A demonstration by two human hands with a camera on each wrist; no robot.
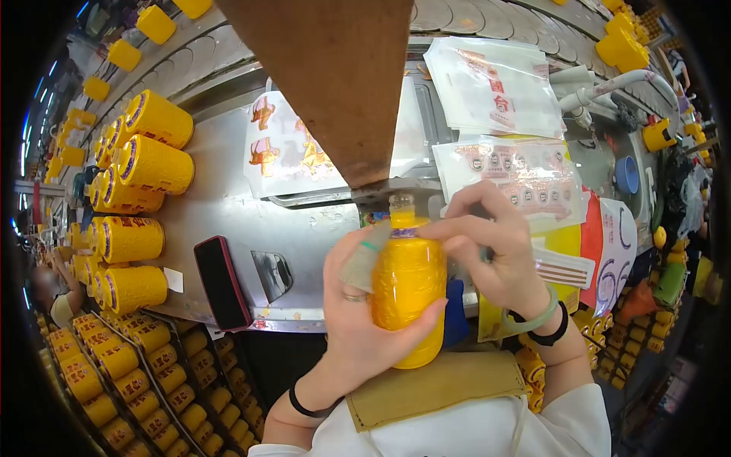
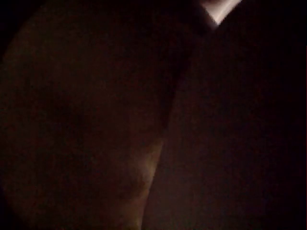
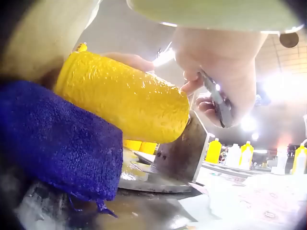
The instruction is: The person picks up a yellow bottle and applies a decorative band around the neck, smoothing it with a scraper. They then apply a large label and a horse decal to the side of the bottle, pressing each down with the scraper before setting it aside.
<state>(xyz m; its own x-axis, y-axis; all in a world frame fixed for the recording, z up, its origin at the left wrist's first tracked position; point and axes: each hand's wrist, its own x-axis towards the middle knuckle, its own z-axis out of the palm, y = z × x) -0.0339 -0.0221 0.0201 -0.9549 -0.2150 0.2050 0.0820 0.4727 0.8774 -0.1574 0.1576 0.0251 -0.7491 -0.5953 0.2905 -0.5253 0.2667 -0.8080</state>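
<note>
Head view: the left hand (image 1: 358, 305) clamps the yellow bottle (image 1: 411, 293) by its body in front of the worktop (image 1: 198, 190), probably to steady it while leaving the neck accessible. The right hand (image 1: 495, 244) touches near the purple band (image 1: 403, 232); its curled fingers grip a grey item (image 3: 219, 101), apparently metal. Blue cloth (image 3: 62, 139) lies beside the bottle. Left wrist view is too dark to read.
</note>
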